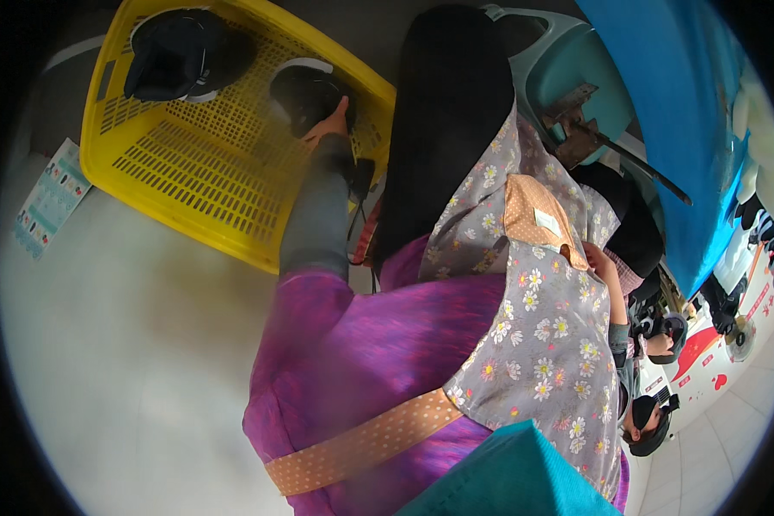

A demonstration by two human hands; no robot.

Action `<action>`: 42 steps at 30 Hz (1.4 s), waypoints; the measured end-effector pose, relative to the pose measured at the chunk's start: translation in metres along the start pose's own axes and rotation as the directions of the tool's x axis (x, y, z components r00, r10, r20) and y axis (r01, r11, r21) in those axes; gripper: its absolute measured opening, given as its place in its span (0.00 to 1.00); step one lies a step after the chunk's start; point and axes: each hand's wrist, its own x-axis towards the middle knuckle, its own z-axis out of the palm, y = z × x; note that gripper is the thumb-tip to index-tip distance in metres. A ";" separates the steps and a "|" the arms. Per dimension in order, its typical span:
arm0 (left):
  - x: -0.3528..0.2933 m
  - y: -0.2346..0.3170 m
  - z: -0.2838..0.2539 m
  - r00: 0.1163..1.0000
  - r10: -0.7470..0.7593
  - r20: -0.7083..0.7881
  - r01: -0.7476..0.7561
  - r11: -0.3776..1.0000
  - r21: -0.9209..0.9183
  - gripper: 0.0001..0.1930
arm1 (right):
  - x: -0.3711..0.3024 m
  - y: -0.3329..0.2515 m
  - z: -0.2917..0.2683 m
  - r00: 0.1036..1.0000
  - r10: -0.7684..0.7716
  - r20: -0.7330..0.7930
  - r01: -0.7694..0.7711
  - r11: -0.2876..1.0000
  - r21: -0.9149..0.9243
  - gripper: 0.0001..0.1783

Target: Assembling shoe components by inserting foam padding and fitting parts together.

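Note:
My left hand (325, 131), at the end of a grey cuff and purple sleeve, reaches into a yellow slotted plastic basket (189, 202). Its fingers wrap the near side of a dark rounded piece with a white edge (308, 96), the thumb pointing up; what kind of piece this is I cannot make out. A similar black, white-edged piece (181, 56) lies farther left in the basket. By the tan dotted pocket of my grey flowered apron (546, 344) is my right hand (600, 262). Its fingers are mostly hidden there, so I cannot tell whether they grip anything.
A teal plastic chair (589, 77) stands at upper right, with a rusty metal piece (576, 129) and rod on it. Beside it rises a large blue sheet-like surface (679, 112). Several people sit farther right. A printed sheet (53, 199) lies left of the basket.

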 end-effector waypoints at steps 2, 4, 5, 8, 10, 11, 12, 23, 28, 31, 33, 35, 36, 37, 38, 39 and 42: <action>-0.015 0.056 -0.001 0.956 -0.124 0.267 0.106 0.991 0.083 0.30 | -0.012 0.002 -0.005 0.998 0.056 0.000 -0.056 0.998 -0.010 0.26; -0.006 0.071 -0.008 0.932 -0.158 0.327 0.116 0.983 0.144 0.29 | -0.020 0.002 -0.003 0.997 0.077 -0.011 -0.077 0.997 0.029 0.26; -0.005 0.074 -0.007 0.939 -0.128 0.320 0.079 0.984 0.162 0.29 | -0.025 0.002 -0.001 0.994 0.105 -0.022 -0.103 0.992 0.073 0.26; 0.018 0.082 -0.002 0.960 -0.024 0.278 -0.029 0.982 0.185 0.29 | -0.027 -0.007 0.004 0.988 0.154 -0.020 -0.149 0.974 0.172 0.25; 0.030 0.081 0.004 0.966 0.025 0.257 -0.077 0.978 0.195 0.29 | -0.029 -0.043 0.009 0.980 0.197 -0.004 -0.197 0.980 0.023 0.24; 0.034 0.093 0.012 0.964 0.061 0.260 -0.115 0.973 0.200 0.29 | -0.031 -0.057 0.010 0.981 0.196 -0.015 -0.195 0.980 0.030 0.24; 0.037 0.097 0.013 0.963 0.091 0.254 -0.145 0.969 0.202 0.29 | -0.032 -0.058 0.010 0.980 0.197 -0.027 -0.196 0.980 0.035 0.24; -0.033 0.075 0.004 0.960 0.202 0.196 -0.178 0.975 -0.131 0.31 | -0.032 0.038 0.016 0.975 0.097 -0.200 -0.075 0.991 0.113 0.14; -0.039 -0.012 0.005 0.984 0.177 0.023 -0.177 0.984 -0.012 0.38 | -0.013 0.011 0.017 0.986 0.005 -0.167 0.007 0.998 0.070 0.15; 0.011 -0.078 0.002 0.874 0.484 0.049 -0.473 0.821 0.320 0.45 | -0.003 -0.026 0.015 0.981 -0.051 -0.189 0.068 0.994 0.085 0.14; 0.031 -0.105 -0.024 0.807 0.574 -0.142 -0.527 0.807 0.265 0.39 | 0.001 -0.036 0.014 0.980 -0.116 -0.162 0.129 0.989 0.069 0.14; 0.016 -0.066 -0.013 0.871 0.479 0.115 -0.456 0.698 0.551 0.26 | -0.007 -0.034 0.010 0.972 -0.084 -0.221 0.078 0.996 -0.038 0.15; 0.006 -0.049 -0.021 0.857 0.483 0.180 -0.484 0.633 0.604 0.27 | -0.011 -0.036 0.008 0.959 -0.071 -0.275 0.057 0.997 -0.060 0.14; -0.003 -0.036 -0.024 0.841 0.478 0.254 -0.515 0.564 0.646 0.28 | -0.010 -0.027 0.010 0.945 -0.098 -0.313 0.079 0.994 -0.073 0.14; -0.015 -0.025 -0.031 0.846 0.465 0.259 -0.508 0.559 0.656 0.26 | -0.008 -0.020 0.010 0.927 -0.136 -0.349 0.113 0.990 -0.085 0.13; -0.027 -0.013 -0.039 0.862 0.460 0.211 -0.481 0.613 0.627 0.24 | -0.008 -0.022 0.006 0.911 -0.147 -0.386 0.127 0.989 -0.077 0.13; -0.068 0.001 -0.058 0.913 0.388 -0.125 -0.362 0.913 0.191 0.17 | -0.008 -0.032 -0.008 0.826 -0.240 -0.510 0.236 0.969 -0.073 0.12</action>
